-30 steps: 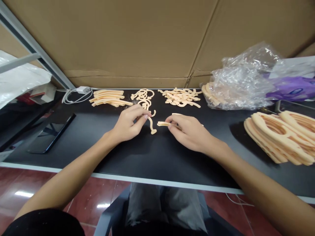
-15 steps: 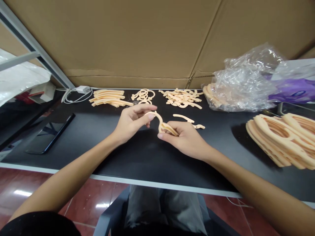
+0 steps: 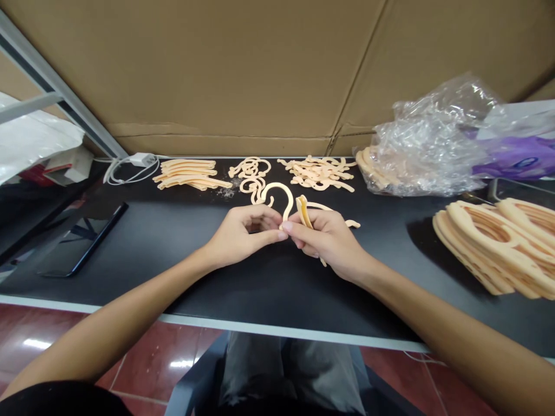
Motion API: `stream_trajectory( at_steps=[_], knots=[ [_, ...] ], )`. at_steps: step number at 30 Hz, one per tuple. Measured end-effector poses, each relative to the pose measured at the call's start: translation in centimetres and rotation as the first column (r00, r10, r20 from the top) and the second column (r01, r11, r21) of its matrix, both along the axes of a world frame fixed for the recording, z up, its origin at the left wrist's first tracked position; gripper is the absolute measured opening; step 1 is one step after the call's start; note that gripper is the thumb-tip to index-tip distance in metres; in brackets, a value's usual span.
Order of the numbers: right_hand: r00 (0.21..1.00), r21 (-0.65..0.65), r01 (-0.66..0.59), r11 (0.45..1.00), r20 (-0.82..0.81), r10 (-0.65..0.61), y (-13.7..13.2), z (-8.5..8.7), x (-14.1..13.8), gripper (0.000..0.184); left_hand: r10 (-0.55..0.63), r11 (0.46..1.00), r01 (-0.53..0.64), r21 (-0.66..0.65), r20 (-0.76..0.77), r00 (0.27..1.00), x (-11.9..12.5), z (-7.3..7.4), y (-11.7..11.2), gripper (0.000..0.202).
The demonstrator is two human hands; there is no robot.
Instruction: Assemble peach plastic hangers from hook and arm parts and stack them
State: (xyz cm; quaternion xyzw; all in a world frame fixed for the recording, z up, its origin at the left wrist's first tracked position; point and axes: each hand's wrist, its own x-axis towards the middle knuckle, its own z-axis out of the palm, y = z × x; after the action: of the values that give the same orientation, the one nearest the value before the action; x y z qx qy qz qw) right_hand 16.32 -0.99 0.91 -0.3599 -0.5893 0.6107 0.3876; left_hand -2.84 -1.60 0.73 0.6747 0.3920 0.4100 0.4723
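Observation:
A beige hanger hook [image 3: 289, 199] stands upright between my hands, its curved top open to the left. My left hand [image 3: 243, 237] is closed, pinching the hook's lower end between thumb and fingers. My right hand [image 3: 332, 237] is closed round a narrow, grooved beige hanger arm [image 3: 304, 212], which points up and away. The tip of my right thumb touches the foot of the hook, beside my left thumb. My fingers hide the joint there. Just behind my right hand, loose beige pieces [image 3: 353, 223] lie partly covered on the black table.
Along the back lie a stack of beige arms [image 3: 186, 173], several hooks [image 3: 254, 167] and a heap of small curved parts [image 3: 321, 173]. Clear plastic bags [image 3: 433, 144] and stacked beige hangers [image 3: 481, 237] are at right. A phone [image 3: 82, 240] and white cable [image 3: 125, 173] are at left.
The hook has turned upright, and my left hand has moved down from its top to its lower end. The arm in my right hand has tilted up, and both thumbs now meet.

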Motion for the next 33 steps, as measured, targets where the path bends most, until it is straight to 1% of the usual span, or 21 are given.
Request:
stream_trajectory(
  at_steps=[4,9,11,14,16,18,21,24,26,29,31,33],
  knots=[
    [1.000,0.076,-0.018,0.997,0.025,0.016,0.1,0.3,0.0,0.033,0.021,1.000,-0.020,0.019,-0.034,0.999,-0.2,-0.1,0.0,0.018],
    [0.984,0.162,-0.005,0.987,0.178,-0.024,0.2,0.4,0.3,0.023,0.015,0.996,-0.011,0.089,-0.040,0.999,-0.3,-0.5,0.1,0.020],
    [0.975,0.192,-0.038,0.981,0.224,-0.006,0.3,0.3,0.6,0.027,0.008,0.995,-0.003,0.102,-0.047,0.999,-0.2,-0.4,0.1,0.021],
    [0.961,0.221,-0.090,0.971,0.274,0.026,0.4,0.3,0.9,0.040,0.028,0.988,-0.012,0.152,-0.102,0.994,-0.3,-0.1,0.0,0.022],
    [0.955,0.214,-0.120,0.969,0.293,0.053,0.4,0.4,1.1,0.045,0.071,0.978,-0.039,0.204,-0.151,0.986,-0.4,0.1,0.0,0.020],
    [0.947,0.173,-0.158,0.972,0.307,0.099,0.2,0.9,1.2,0.049,0.126,0.970,-0.085,0.228,-0.171,0.977,-0.5,0.1,0.1,0.017],
    [0.933,0.085,-0.175,0.981,0.334,0.137,0.0,1.7,1.5,0.055,0.162,0.976,-0.144,0.161,-0.103,0.981,-0.7,-0.1,0.3,0.018],
    [0.922,0.063,-0.181,0.981,0.359,0.147,0.0,1.9,1.7,0.052,0.161,0.985,-0.162,0.067,0.014,0.987,-0.8,-0.3,0.6,0.020],
    [0.924,0.091,-0.180,0.979,0.358,0.137,0.1,1.8,1.8,0.046,0.180,0.983,-0.181,0.012,0.077,0.981,-0.8,-0.3,0.9,0.021],
    [0.917,0.177,-0.117,0.977,0.397,0.038,0.5,1.4,2.1,0.037,0.226,0.973,-0.217,-0.075,0.149,0.963,-1.0,-0.1,1.1,0.025],
    [0.883,0.264,-0.103,0.959,0.468,-0.034,0.8,1.2,2.2,0.032,0.235,0.970,-0.219,-0.107,0.164,0.958,-1.0,0.0,1.1,0.028],
    [0.842,0.349,-0.131,0.928,0.534,-0.082,1.0,1.2,2.4,0.028,0.223,0.972,-0.211,-0.102,0.134,0.966,-1.0,0.1,1.1,0.029]
  ],
)
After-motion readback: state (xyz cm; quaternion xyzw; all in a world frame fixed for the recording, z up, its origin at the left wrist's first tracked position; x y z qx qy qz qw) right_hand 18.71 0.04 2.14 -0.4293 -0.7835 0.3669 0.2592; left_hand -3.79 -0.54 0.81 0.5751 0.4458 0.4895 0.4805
